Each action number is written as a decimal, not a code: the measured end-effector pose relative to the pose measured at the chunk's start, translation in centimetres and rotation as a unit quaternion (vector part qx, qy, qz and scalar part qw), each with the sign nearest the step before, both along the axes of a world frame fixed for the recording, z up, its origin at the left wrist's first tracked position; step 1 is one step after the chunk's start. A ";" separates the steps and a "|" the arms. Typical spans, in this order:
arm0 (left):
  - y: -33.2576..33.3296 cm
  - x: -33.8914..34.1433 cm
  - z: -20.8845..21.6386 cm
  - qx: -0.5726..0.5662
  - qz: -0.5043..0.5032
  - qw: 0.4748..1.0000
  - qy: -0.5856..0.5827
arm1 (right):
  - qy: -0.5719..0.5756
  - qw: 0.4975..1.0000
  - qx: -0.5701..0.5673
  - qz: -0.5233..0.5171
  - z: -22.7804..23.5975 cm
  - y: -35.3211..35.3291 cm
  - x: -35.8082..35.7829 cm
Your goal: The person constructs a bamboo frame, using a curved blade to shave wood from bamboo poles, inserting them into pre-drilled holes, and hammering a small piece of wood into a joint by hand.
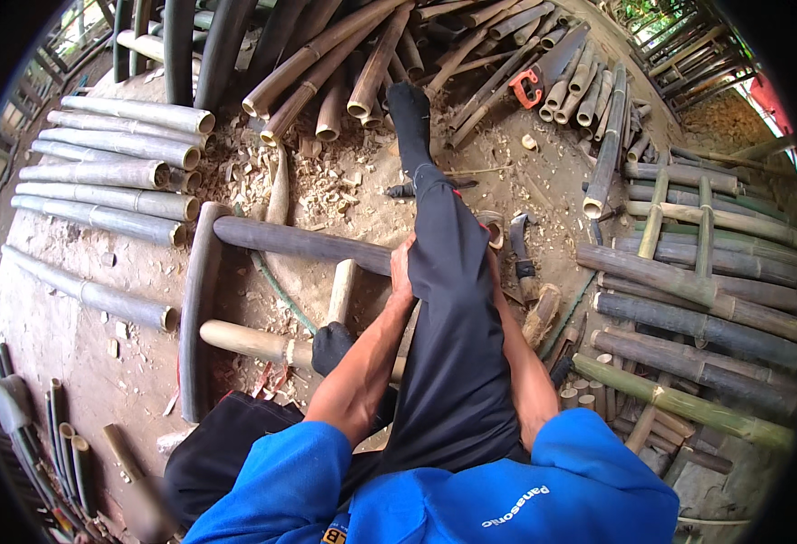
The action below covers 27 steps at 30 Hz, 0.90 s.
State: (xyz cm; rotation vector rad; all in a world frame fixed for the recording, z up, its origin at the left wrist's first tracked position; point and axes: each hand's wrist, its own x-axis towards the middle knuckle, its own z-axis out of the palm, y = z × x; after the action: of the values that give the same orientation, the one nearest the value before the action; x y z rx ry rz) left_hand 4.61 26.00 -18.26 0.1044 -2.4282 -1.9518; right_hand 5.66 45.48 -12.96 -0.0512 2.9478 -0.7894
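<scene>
My left hand (402, 268) is at the left side of my outstretched dark-trousered leg (457, 272), closed where a dark bamboo pole (303, 245) meets it; some fingers are hidden. On the leg's other side, my right hand (496, 265) is mostly covered by the trousers, its fingers out of sight. The dark pole joins a thick curved upright (201, 313) at the left. Below it, a pale bamboo rail (253, 342) joins the same upright. A short pale bamboo piece (342, 290) stands between pole and rail, beside my other foot (332, 346).
Cut grey poles (117, 172) lie stacked at left. A heap of bamboo (326, 72) and an orange-handled saw (530, 86) are at the far side. A hooked dark-handled blade (521, 245) lies right of my leg. Slatted bamboo frames (698, 308) fill the right.
</scene>
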 end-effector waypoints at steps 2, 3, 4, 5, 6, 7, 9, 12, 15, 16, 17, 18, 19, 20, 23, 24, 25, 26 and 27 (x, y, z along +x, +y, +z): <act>0.8 0.5 -0.4 0.122 0.058 0.991 0.012 | 0.033 0.999 0.030 0.007 -0.4 -1.2 -3.1; 1.5 0.5 0.0 0.187 0.097 0.977 -0.021 | 0.045 0.998 0.049 0.010 -0.8 -1.5 -4.8; 2.1 0.8 0.2 0.251 0.132 0.957 -0.060 | 0.047 0.997 0.068 0.008 -1.4 -1.5 -6.2; 1.9 0.3 0.7 0.216 0.132 0.966 -0.054 | 0.054 0.995 0.088 0.011 -1.4 -1.6 -7.9; 1.4 -0.6 1.2 0.184 0.131 0.973 -0.046 | 0.050 0.993 0.106 0.010 -1.1 -1.5 -8.9; 0.1 0.0 0.9 0.143 0.136 0.979 -0.051 | 0.036 0.994 0.106 0.012 -1.3 -2.0 -8.9; -1.7 -0.8 2.4 0.182 0.103 0.978 -0.021 | 0.017 0.994 0.112 -0.001 -0.6 -0.8 -8.1; -4.9 -1.6 5.9 0.083 0.055 0.995 0.000 | -0.033 0.997 -0.003 -0.068 3.7 0.1 -3.1; -5.9 -3.0 9.3 0.213 0.006 0.977 -0.024 | -0.137 0.940 -0.258 -0.175 8.8 1.8 4.0; -6.0 -3.1 10.6 0.175 -0.035 0.984 -0.020 | -0.146 0.919 -0.316 -0.187 10.0 1.9 6.5; -5.7 -3.1 12.2 0.138 -0.059 0.988 -0.016 | -0.156 0.894 -0.369 -0.202 11.6 2.2 9.5; -5.5 -3.1 13.6 0.100 -0.083 0.992 -0.009 | -0.149 0.894 -0.393 -0.156 12.8 2.4 12.0; -5.8 -2.9 14.6 0.129 -0.064 0.989 0.031 | -0.063 0.942 -0.320 -0.079 13.3 1.9 13.9; -6.1 -2.8 15.0 0.172 -0.036 0.984 0.041 | 0.027 0.971 -0.238 0.000 14.0 0.8 15.3; -8.9 0.1 15.1 0.229 0.022 0.973 -0.012 | 0.069 0.989 -0.131 -0.014 17.2 -1.0 17.9; -10.8 0.8 15.2 0.210 0.023 0.977 -0.014 | 0.064 0.989 -0.133 -0.002 18.4 -1.2 18.1; -12.0 1.3 15.3 0.226 0.077 0.971 -0.029 | 0.065 0.989 -0.129 0.020 19.9 -1.3 18.8; -13.6 1.7 15.3 0.242 0.134 0.960 -0.045 | 0.036 0.990 -0.132 0.037 21.5 -1.7 19.6; -15.0 1.9 15.1 0.280 0.167 0.944 -0.051 | 0.015 0.993 -0.112 0.038 22.4 -1.4 20.4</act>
State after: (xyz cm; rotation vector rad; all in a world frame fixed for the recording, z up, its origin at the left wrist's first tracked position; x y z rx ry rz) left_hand 6.56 11.05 -3.13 0.5946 -1.6728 -2.4265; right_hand 26.07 44.13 9.47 -0.1892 2.8498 -1.1136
